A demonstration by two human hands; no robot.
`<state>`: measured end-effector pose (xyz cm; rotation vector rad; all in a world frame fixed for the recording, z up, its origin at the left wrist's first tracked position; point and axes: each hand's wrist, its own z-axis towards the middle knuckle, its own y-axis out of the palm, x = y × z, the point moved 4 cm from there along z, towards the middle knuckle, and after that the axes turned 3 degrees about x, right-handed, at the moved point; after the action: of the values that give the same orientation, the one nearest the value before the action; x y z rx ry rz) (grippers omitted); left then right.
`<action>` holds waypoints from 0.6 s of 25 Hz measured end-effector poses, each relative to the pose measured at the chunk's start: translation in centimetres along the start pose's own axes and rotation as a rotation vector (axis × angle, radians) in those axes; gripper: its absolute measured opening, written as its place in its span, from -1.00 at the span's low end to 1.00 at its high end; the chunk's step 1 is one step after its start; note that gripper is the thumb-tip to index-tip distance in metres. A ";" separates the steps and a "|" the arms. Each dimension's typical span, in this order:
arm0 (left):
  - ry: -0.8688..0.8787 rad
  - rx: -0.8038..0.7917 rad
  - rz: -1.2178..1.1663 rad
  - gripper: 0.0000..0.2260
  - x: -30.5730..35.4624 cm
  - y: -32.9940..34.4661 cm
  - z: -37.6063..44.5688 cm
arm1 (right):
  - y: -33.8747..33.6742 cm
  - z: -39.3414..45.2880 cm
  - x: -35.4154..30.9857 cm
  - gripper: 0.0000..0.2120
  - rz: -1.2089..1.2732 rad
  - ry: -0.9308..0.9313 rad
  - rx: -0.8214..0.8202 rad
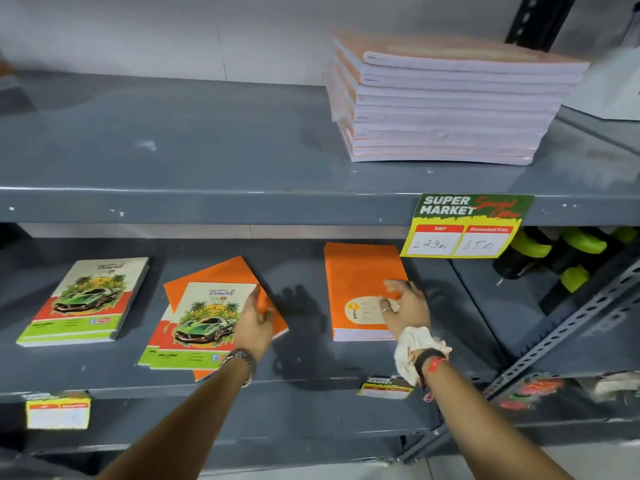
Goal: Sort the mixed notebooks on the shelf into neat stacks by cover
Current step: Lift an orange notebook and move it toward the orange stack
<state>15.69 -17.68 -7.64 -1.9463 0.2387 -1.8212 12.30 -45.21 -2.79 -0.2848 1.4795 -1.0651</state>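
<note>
On the lower grey shelf [346, 368] a small stack of car-cover "travel" notebooks [86, 299] lies at the left. In the middle sits a mixed pile: a car-cover notebook [201, 323] on top of an askew orange notebook [214, 271]. My left hand [254, 323] rests on the pile's right edge, fingers against the top book and the orange one. To the right lies a neat orange stack [356, 271]; my right hand [405, 306] presses flat on its front right corner, fingers spread.
A tall pile of orange-edged notebooks [443, 105] stands on the upper shelf [173, 161]. A supermarket price tag [467, 225] hangs from that shelf's lip. Black and green bottles [554, 254] lie at the far right, beside a slotted metal brace [571, 334].
</note>
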 end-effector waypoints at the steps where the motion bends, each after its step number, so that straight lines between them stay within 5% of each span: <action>1: -0.002 0.050 0.053 -0.56 -0.9 -2.4 0.4 | 1.1 -0.9 -1.7 -0.72 0.024 -0.043 -0.015; 5: 0.068 0.055 0.307 -0.52 -5.2 -10.3 2.0 | 7.8 -5.0 -7.7 -0.79 0.147 -0.103 -0.167; 10: 0.041 -0.178 0.452 -0.51 -9.6 -14.5 2.1 | 16.1 -10.5 -12.0 -0.69 0.019 0.038 -0.508; 15: 0.022 -0.291 0.352 -0.50 -9.7 -16.6 2.6 | 19.2 -12.6 -15.1 -0.81 0.170 0.252 -0.423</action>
<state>14.19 1.65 -9.07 -1.9187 0.8385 -1.6444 12.41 -18.42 -8.87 -0.3223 1.9193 -0.6620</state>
